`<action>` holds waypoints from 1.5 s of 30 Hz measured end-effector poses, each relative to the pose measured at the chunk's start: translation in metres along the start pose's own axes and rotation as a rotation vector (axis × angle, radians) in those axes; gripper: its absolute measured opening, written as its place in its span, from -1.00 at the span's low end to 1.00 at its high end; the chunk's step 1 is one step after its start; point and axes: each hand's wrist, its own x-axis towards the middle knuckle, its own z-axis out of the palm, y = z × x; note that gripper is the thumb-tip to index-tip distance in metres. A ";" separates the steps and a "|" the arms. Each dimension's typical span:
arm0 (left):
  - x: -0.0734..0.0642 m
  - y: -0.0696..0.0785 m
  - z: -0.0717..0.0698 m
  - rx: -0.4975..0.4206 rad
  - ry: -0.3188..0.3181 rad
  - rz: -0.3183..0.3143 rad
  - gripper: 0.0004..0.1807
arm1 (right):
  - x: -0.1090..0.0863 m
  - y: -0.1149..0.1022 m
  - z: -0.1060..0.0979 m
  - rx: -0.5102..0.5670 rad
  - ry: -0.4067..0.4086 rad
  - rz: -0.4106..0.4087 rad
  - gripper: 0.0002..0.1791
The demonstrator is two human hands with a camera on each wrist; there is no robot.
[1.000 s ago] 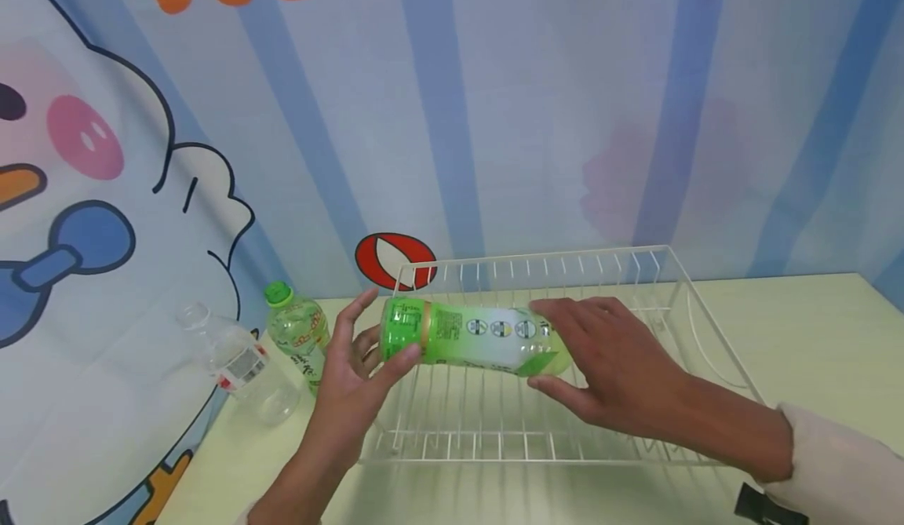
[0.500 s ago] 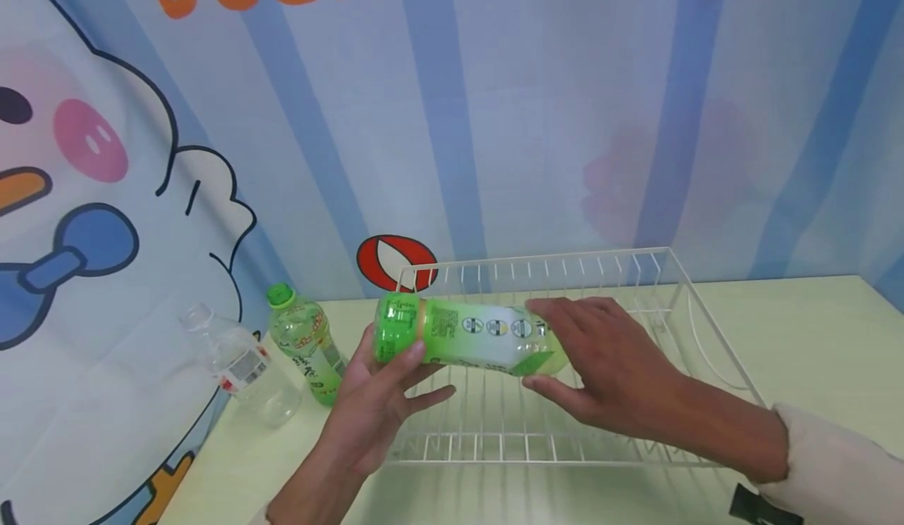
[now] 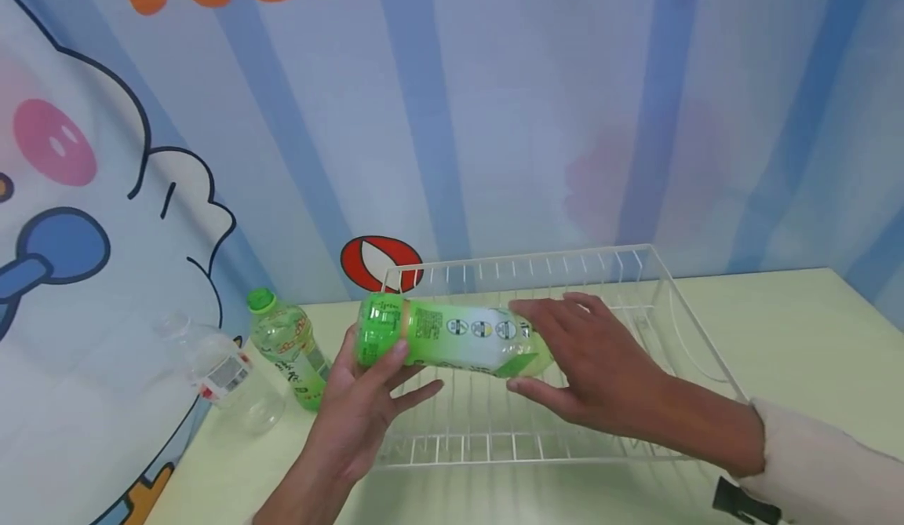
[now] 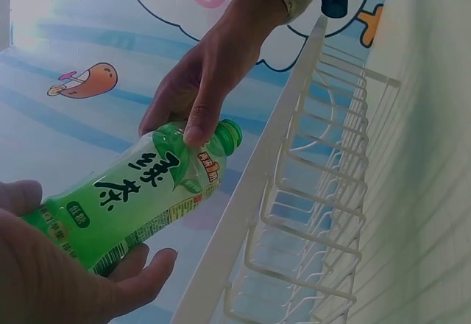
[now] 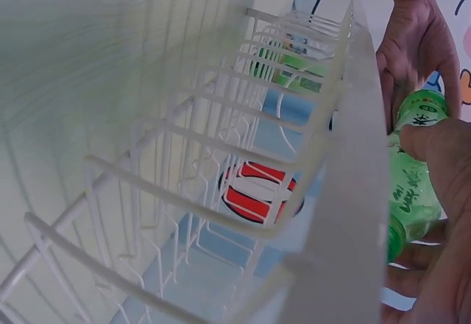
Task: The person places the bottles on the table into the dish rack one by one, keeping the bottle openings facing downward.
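A green tea bottle [image 3: 466,338] lies sideways between the two hands, raised over the wire rack, its base to the left. My left hand [image 3: 356,411] grips the base end, thumb over the near side and fingers beneath. At the other end, my right hand [image 3: 593,364] holds the shoulder between thumb and fingers, covering the cap in the head view. The left wrist view shows the bottle's green cap [image 4: 230,136] beyond the right thumb, and dark lettering on the label. In the right wrist view the bottle [image 5: 413,191] is partly hidden by the right hand.
A white wire rack [image 3: 523,454] stands on the pale table [image 3: 777,329] below the hands. To the left are a capless clear bottle [image 3: 233,384] and another green bottle [image 3: 291,348], both upright. A cartoon-printed backdrop [image 3: 494,117] rises behind the table.
The left hand's fingers have shifted from spread up behind the bottle's base to underneath it. The right hand keeps its hold. The head view has turned slightly right.
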 end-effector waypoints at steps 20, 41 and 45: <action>0.011 0.016 -0.028 0.064 0.150 0.074 -0.53 | -0.058 0.051 -0.026 -0.100 -0.137 0.154 -0.10; 0.035 0.035 -0.031 0.272 0.141 0.127 -0.35 | -0.130 0.077 -0.034 -0.132 -0.166 0.350 0.12; 0.042 0.038 -0.029 0.334 0.147 0.146 -0.32 | -0.135 0.078 -0.033 -0.145 -0.242 0.431 0.20</action>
